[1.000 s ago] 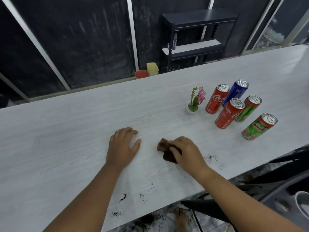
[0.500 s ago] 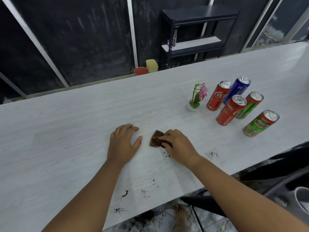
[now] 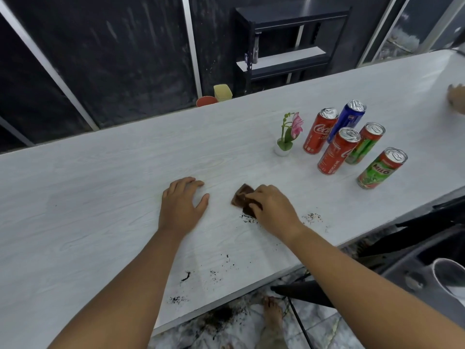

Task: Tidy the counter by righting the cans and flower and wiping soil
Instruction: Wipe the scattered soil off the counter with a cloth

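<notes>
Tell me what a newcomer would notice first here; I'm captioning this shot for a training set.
Probably the five upright drink cans clustered at the counter's far right, beside a small potted pink flower. Next, the right hand pressing a brown cloth near the middle, the left hand flat beside it. Dark soil specks dot the white counter towards its near edge.

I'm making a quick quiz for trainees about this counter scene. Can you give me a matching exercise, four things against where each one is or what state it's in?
Things:
1. brown cloth
2. left hand
3. flower pot
4. Milo can

States:
A. standing upright left of the cans
B. flat on the counter, holding nothing
C. nearest the counter's front edge among the cans
D. pressed under the right hand

Pairs: 1-D, 2-B, 3-A, 4-C
</notes>
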`<state>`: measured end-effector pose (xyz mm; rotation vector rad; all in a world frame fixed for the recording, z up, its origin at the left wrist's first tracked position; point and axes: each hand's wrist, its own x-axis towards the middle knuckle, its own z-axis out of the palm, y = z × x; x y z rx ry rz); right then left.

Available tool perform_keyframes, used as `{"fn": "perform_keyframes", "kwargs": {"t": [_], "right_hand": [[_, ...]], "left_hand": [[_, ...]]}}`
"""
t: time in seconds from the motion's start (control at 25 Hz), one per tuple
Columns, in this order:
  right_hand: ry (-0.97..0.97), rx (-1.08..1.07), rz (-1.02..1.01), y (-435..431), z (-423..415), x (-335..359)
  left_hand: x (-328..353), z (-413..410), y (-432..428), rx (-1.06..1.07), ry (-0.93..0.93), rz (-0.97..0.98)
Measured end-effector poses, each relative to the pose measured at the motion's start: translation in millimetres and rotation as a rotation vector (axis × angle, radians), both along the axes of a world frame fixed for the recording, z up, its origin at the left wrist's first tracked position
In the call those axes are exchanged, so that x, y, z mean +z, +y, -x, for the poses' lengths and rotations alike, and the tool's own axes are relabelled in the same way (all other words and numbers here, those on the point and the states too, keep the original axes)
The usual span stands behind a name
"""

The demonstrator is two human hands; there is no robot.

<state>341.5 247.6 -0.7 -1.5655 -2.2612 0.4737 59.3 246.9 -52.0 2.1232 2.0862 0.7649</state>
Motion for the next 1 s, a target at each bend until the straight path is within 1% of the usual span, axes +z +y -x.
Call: {"fn": "perform_keyframes", "kwargs": {"t": [0.08,0.12,0.16,0.2,0.28,0.4,0.48,0.6,0.68,0.76,0.84,1.0], "right_hand": [[0.049,0.105,0.006,-29.6,8.4,-3.0],[0.098,0.118,0.028,-37.7,9.4,-1.7],[0.174,0.085,0.051,-41.4,7.2,2.1],[0.263,0.016,0.060,-41.8,1.6,8.4],[0.406,-0.158,0.015,-37.7,-19.5,26.5],[0.495,-0.343,-0.035,-27.6,-76.9,54.3],[0.468,-0.435,-0.075,-24.7,-119.1,61.7],[0.231,-0.577,-0.091,-30.6,-164.2,41.8],[0.093,-0.628,-0.020,-41.3,-172.3,18.4],[0.019,-0.604,-0.008,-52.5,-162.6,0.9],[0.006,-0.556,-0.015,-59.4,-139.5,-3.7],[0.112,-0.405,-0.016,-85.9,-69.9,-5.2]], "left_hand": [[-0.7,0.3,0.1,-0.008,0.000,-0.005],[-0.9,0.6,0.3,-0.011,-0.002,-0.007],[-1.0,1.2,0.3,-0.012,-0.004,-0.007],[-1.0,1.3,0.8,-0.011,-0.005,-0.006],[-1.6,1.1,1.2,-0.003,-0.007,-0.006],[-2.1,0.6,0.7,-0.004,-0.014,-0.009],[-2.2,1.3,0.5,-0.011,-0.021,-0.016],[-1.7,1.2,0.2,-0.012,-0.021,-0.017],[-0.6,0.5,0.8,-0.008,-0.029,-0.010],[-1.0,0.4,1.0,-0.011,-0.025,-0.008],[-1.9,1.2,2.0,-0.014,-0.018,-0.010],[-3.8,2.0,2.6,-0.020,-0.013,-0.009]]}}
